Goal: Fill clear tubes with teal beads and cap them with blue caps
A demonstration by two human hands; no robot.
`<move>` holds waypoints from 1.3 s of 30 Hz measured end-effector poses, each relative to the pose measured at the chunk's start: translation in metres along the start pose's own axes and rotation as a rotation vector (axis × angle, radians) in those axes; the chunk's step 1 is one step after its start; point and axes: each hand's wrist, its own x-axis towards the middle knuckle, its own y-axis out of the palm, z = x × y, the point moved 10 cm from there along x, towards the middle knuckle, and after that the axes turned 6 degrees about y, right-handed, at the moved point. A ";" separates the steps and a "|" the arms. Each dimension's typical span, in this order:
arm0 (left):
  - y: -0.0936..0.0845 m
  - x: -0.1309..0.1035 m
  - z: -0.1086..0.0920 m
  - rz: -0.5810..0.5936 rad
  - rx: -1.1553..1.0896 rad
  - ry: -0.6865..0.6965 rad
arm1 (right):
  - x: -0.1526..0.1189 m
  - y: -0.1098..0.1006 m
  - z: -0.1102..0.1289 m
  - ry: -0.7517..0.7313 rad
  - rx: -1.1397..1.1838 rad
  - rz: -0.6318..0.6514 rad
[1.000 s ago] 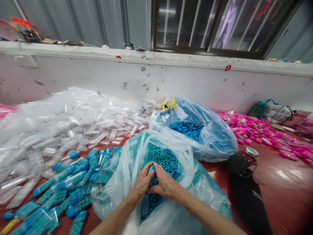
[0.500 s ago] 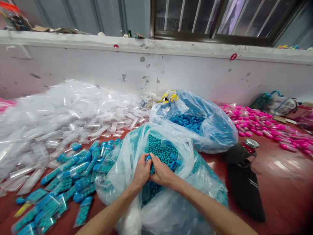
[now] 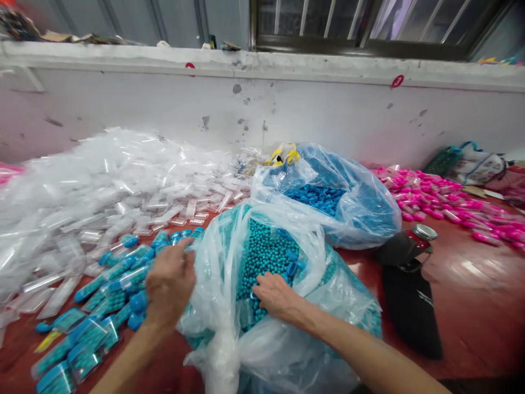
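Observation:
My left hand [image 3: 170, 282] is blurred over the right side of the pile of filled tubes [image 3: 123, 279], which have blue caps and teal beads inside. Its fingers are bent, and whether they hold anything is unclear. Over the teal beads [image 3: 264, 249] in the open plastic bag [image 3: 221, 273], my right hand [image 3: 273, 293] has its fingers curled down at the beads' near edge. Something clear shows by its fingertips, too indistinct to name. A few blue caps [image 3: 294, 262] lie on the beads, right of that hand.
Clear empty tubes [image 3: 123, 186] are heaped at the left. Behind the bead bag sits a bag of blue caps [image 3: 315, 200]. Pink-capped tubes [image 3: 438, 197] lie at the right, near a silver-lidded jar [image 3: 424, 232] and a black item [image 3: 412, 312] on the red surface [image 3: 476, 306].
My hands were together over the beads and have parted. The left one has moved left to the filled tubes, while the right one has shifted slightly and stays over the beads.

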 end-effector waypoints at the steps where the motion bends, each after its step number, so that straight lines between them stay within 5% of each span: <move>1: 0.015 -0.010 -0.023 0.111 -0.125 0.076 | 0.001 0.001 -0.002 0.021 -0.020 -0.018; 4: 0.068 -0.048 -0.073 0.557 -0.379 0.152 | 0.001 -0.010 -0.008 0.106 -0.050 -0.118; 6: 0.086 -0.063 -0.081 0.700 -0.443 0.095 | 0.001 -0.016 -0.003 0.109 -0.004 -0.148; 11: 0.100 -0.068 -0.059 0.765 -0.384 -0.017 | 0.009 0.007 0.025 0.075 0.212 0.095; 16: 0.115 -0.077 -0.059 0.834 -0.275 0.031 | 0.017 0.013 0.008 0.156 0.208 0.192; 21: 0.151 -0.087 -0.081 0.954 -0.210 0.117 | 0.021 0.007 -0.036 0.256 0.175 0.176; 27: 0.189 -0.087 -0.084 0.976 -0.218 0.007 | 0.017 0.005 -0.057 0.343 0.197 0.140; 33: 0.191 -0.086 -0.072 0.925 -0.247 -0.080 | 0.008 -0.003 -0.078 0.399 0.308 0.093; 39: 0.202 -0.069 -0.088 0.895 -0.267 -0.130 | 0.002 -0.017 -0.100 0.505 0.171 -0.026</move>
